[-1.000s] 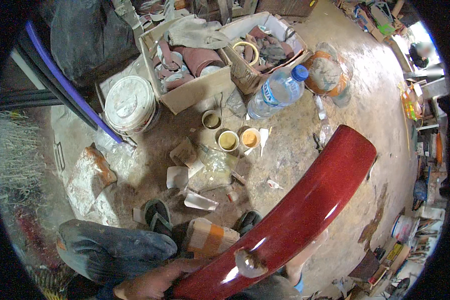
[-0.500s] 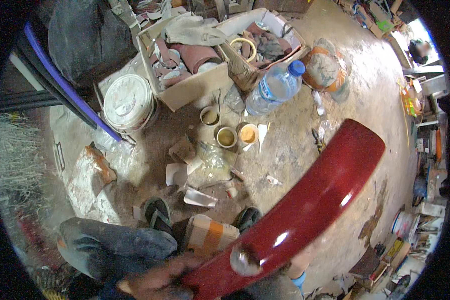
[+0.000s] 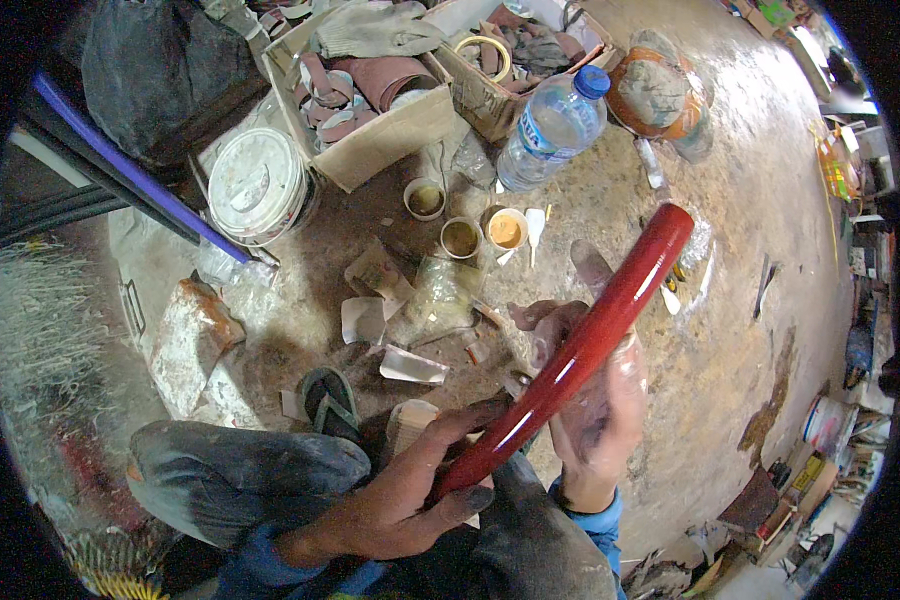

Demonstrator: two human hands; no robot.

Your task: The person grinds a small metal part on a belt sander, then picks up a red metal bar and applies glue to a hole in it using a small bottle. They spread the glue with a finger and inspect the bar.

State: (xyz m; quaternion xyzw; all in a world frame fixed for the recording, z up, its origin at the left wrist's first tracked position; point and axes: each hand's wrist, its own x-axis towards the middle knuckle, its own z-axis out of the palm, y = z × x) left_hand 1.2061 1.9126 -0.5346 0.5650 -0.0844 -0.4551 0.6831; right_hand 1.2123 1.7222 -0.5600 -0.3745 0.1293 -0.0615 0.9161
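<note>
A long, glossy, dark red curved piece (image 3: 580, 345) slants across my lap, its far end pointing up and to the right. My left hand (image 3: 400, 490) is wrapped round its near end. Behind the piece, palm up, is my right hand (image 3: 600, 410), partly blurred, with fingers stretched out; whether it touches the piece I cannot tell. Beyond my hands are a cup of orange-tan paste (image 3: 507, 230), two cups (image 3: 460, 238) (image 3: 425, 198) with murky contents, and a white spatula (image 3: 535, 228).
A clear water bottle (image 3: 552, 130) with a blue cap stands near cardboard boxes (image 3: 385, 140) of sandpaper scraps and a glove. On the left are a lidded white bucket (image 3: 258, 185) and a blue-purple strip (image 3: 135, 165). Paper scraps (image 3: 413, 366) lie on the floor by my sandal (image 3: 328, 400).
The red piece has turned to show a narrower side, its far end shifting left and up. My right hand has come into view behind it. The view has shifted slightly.
</note>
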